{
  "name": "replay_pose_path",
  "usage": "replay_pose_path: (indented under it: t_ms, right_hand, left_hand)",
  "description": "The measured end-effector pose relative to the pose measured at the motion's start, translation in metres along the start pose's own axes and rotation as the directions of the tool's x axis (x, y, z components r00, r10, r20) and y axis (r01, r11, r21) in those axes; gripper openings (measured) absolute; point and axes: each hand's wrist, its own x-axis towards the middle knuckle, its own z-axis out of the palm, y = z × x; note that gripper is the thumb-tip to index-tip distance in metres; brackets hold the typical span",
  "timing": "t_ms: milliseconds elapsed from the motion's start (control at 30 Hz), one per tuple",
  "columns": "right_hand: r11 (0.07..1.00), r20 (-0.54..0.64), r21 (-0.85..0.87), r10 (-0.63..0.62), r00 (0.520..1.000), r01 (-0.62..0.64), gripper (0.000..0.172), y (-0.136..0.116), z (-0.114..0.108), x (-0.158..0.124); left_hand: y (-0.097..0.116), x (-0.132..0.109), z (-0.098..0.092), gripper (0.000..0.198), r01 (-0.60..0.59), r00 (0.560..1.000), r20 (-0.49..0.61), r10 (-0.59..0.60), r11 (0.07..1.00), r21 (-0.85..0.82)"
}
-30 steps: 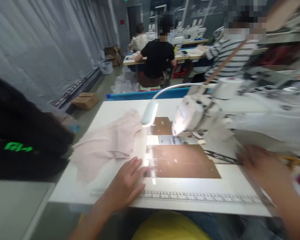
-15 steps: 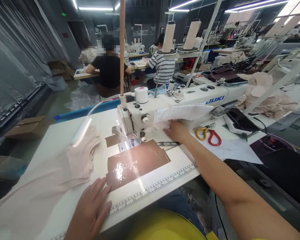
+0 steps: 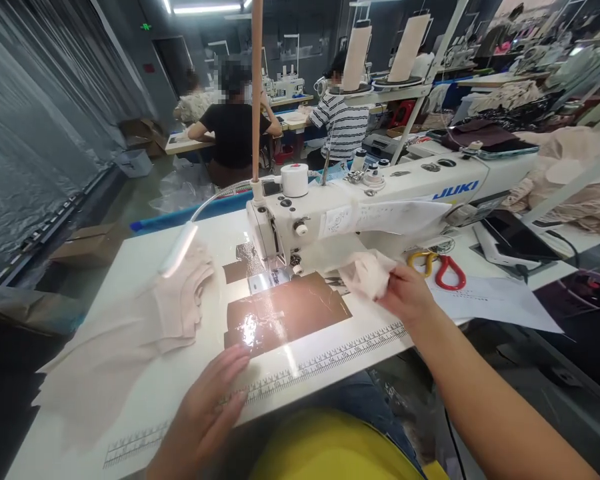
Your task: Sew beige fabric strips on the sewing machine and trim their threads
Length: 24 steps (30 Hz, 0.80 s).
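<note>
My right hand [image 3: 411, 292] grips a bunched piece of pale beige fabric [image 3: 367, 272] just right of the sewing machine's needle area. The white JUKI sewing machine [image 3: 340, 200] stands across the table. Flat on the table, my left hand [image 3: 215, 393] has its fingers stretched out, their tips at the near left corner of a shiny brown sheet [image 3: 285, 310]. That sheet lies in front of the presser foot. Left of the machine, a stack of pale beige fabric pieces [image 3: 130, 340] is spread over the tabletop.
Scissors with one yellow and one red handle [image 3: 451, 273] lie on a white paper [image 3: 495, 303] at the right. A lit lamp [image 3: 179, 250] leans over the fabric stack. Ruler markings [image 3: 325, 363] run along the front edge. Several people work at machines behind.
My right hand has come back toward me from under the machine arm, now with the bunched fabric in it. The left hand has stayed near the brown sheet's corner. The view has shifted.
</note>
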Motion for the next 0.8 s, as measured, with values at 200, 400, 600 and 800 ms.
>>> replay_pose_path:
  t_ms: [200,400,600,800]
  right_hand:
    - [0.899,0.629,0.211,0.175,0.758,-0.383,0.018,0.020,0.075,-0.045]
    - [0.912,0.584,0.037,0.312,0.749,-0.409,0.021,0.034,0.085,-0.035]
    - [0.950,0.473,-0.207,0.306,0.826,-0.234,0.043,0.032,0.083,-0.029]
    - [0.868,0.561,-0.462,0.130,0.817,0.180,0.019,0.030,0.101,-0.034]
  left_hand:
    - [0.041,0.059,0.003,0.076,0.002,0.992,0.112,0.054,0.892,-0.453]
    - [0.041,0.071,0.001,0.031,0.193,0.978,0.185,-0.094,0.742,-0.642]
    - [0.043,0.067,0.000,0.036,0.262,0.962,0.103,-0.253,0.751,-0.606]
    - [0.053,0.072,-0.012,0.044,0.319,0.936,0.117,-0.333,0.655,-0.685]
